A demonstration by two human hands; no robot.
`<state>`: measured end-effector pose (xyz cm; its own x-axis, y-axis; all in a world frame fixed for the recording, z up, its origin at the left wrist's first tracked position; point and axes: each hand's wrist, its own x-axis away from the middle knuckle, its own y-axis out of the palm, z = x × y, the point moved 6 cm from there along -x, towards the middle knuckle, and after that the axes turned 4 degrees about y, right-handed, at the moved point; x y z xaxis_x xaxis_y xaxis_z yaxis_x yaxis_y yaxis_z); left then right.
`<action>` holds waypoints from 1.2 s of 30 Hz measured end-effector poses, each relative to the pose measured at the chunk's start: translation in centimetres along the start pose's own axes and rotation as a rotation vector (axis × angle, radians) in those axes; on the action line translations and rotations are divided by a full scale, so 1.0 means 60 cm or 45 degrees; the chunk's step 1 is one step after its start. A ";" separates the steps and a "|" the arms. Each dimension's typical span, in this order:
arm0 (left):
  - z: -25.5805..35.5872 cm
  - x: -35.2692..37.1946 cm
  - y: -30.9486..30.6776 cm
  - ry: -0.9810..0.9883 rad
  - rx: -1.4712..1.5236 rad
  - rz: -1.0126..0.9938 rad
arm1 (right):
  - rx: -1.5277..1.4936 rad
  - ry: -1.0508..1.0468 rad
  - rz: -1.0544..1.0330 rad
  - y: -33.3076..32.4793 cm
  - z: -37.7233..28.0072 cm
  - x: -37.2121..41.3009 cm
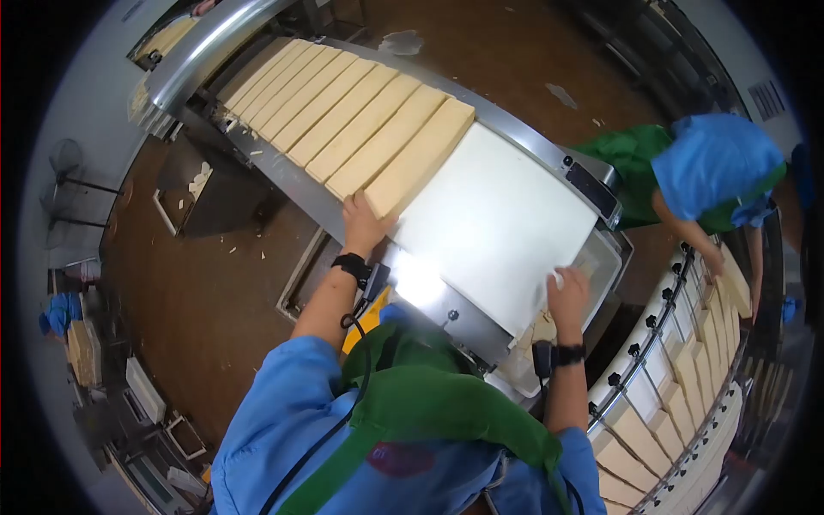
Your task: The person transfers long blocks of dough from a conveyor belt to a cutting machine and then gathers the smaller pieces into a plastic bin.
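Note:
A row of long pale-yellow slabs (343,107) lies side by side on a white conveyor belt (493,223). My left hand (366,227) is at the near end of the front slab (421,159), its fingers on one side of the end and the thumb by the other corner. My right hand (568,296) is off the belt's lower right edge, fingers loosely bent and apart, with no slab in it. Beneath it is a clear bin (605,266) with pale scraps inside. Each wrist wears a black strap with a small device.
On the right, a co-worker in blue and green (721,172) handles a slab at a second, curved conveyor (639,408) with rails and black knobs. A metal hood (210,51) spans the belt's far end. Scraps lie on the brown floor (215,292). A fan (64,172) stands left.

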<state>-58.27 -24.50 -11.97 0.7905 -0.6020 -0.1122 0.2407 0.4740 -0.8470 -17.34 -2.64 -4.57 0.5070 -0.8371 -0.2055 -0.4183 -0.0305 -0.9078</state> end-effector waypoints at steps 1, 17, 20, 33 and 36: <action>0.009 -0.006 -0.004 -0.025 0.037 -0.064 | -0.008 -0.040 0.028 0.027 -0.030 -0.032; 0.042 -0.022 -0.019 0.130 -0.223 -0.389 | 0.044 0.190 -0.294 0.335 -0.415 -0.453; 0.045 -0.023 -0.014 0.171 -0.224 -0.441 | 0.021 0.369 -0.300 0.344 -0.416 -0.457; 0.226 0.065 0.025 0.624 0.196 -1.172 | 0.078 1.186 -0.163 0.070 -0.092 -0.236; 0.275 0.102 0.056 0.629 0.055 -1.103 | 0.033 1.299 0.098 0.048 -0.015 -0.163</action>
<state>-43.33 -15.96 -6.93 0.0119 -0.9461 0.3236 0.6516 -0.2381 -0.7202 -24.19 4.94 -4.85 -0.4089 -0.9025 0.1350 -0.4002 0.0444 -0.9153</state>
